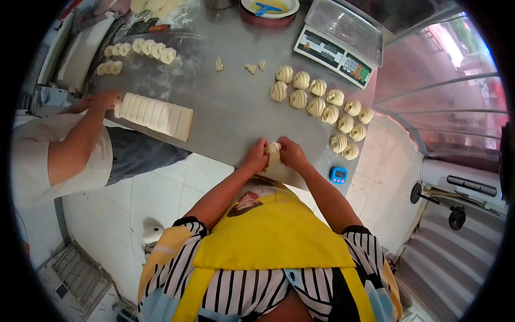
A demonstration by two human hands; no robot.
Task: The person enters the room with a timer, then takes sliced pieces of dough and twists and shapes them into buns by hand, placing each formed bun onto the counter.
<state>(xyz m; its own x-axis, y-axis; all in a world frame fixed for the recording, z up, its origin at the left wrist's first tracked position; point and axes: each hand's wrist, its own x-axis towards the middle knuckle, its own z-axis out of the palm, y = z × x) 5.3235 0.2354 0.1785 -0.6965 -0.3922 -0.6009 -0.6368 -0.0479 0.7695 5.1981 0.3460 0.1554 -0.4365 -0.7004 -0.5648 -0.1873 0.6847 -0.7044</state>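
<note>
A ridged piece of dough (pixel 273 151) is held between my two hands at the near edge of the metal table (pixel 214 115). My left hand (pixel 256 156) is closed on its left side, and my right hand (pixel 292 154) grips its right side. Ahead and to the right, several shaped dough rolls (pixel 315 107) stand in slanting rows. A blue timer (pixel 338 175) lies near the table's right corner, to the right of my right hand. Small dough scraps (pixel 250 68) rest on the table farther ahead.
A co-worker's arm (pixel 80 142) reaches from the left to a row of cut dough slices (pixel 155 115). Folded dough pieces (pixel 155 49) sit behind it. A scale (pixel 335 56) and a bowl (pixel 271 16) with a blue tool stand at the back.
</note>
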